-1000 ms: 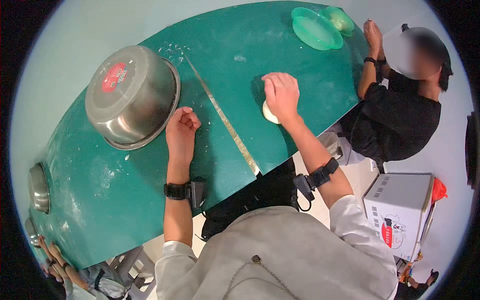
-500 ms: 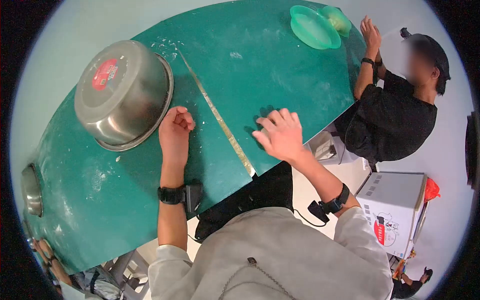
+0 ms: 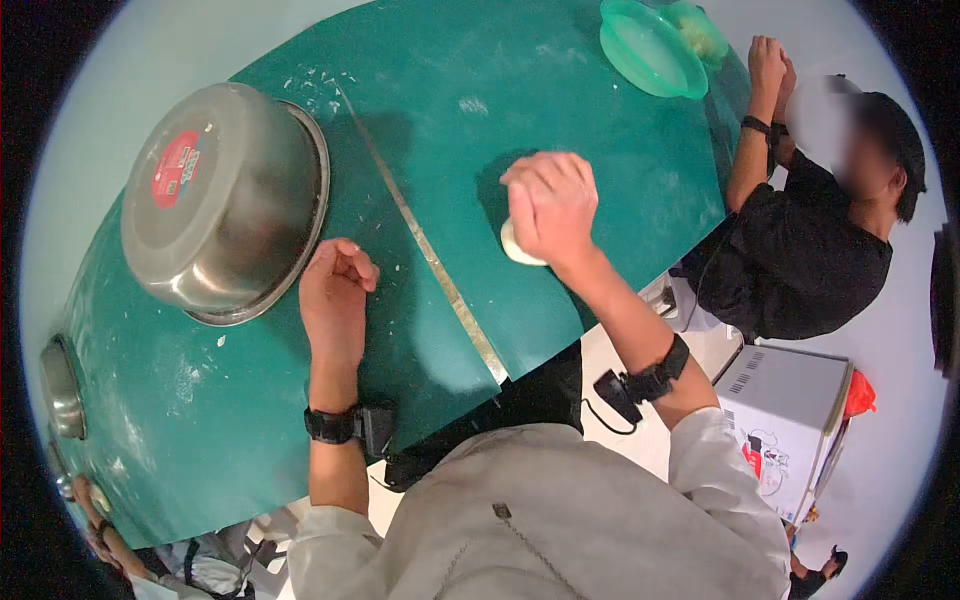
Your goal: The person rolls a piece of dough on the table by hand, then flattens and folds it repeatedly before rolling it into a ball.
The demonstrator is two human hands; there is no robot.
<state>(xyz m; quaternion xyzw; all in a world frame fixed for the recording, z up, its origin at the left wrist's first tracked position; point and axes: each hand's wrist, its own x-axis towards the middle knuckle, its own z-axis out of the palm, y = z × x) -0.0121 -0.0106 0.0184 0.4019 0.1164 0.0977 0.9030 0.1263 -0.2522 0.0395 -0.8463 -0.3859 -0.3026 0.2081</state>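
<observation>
I can read no wording for certain from my head view. The red round label (image 3: 176, 170) on the base of the upturned metal bowl (image 3: 235, 235) carries small white and bluish-green print, but on my feed the characters are too small and blurred to make out. Over at the right, the white box (image 3: 785, 400) has a line drawing (image 3: 772, 472) on its side with a red patch (image 3: 752, 457) beside it; any lettering there is beyond me too. Rows of short dark bars (image 3: 748, 365) mark that box higher up.
</observation>
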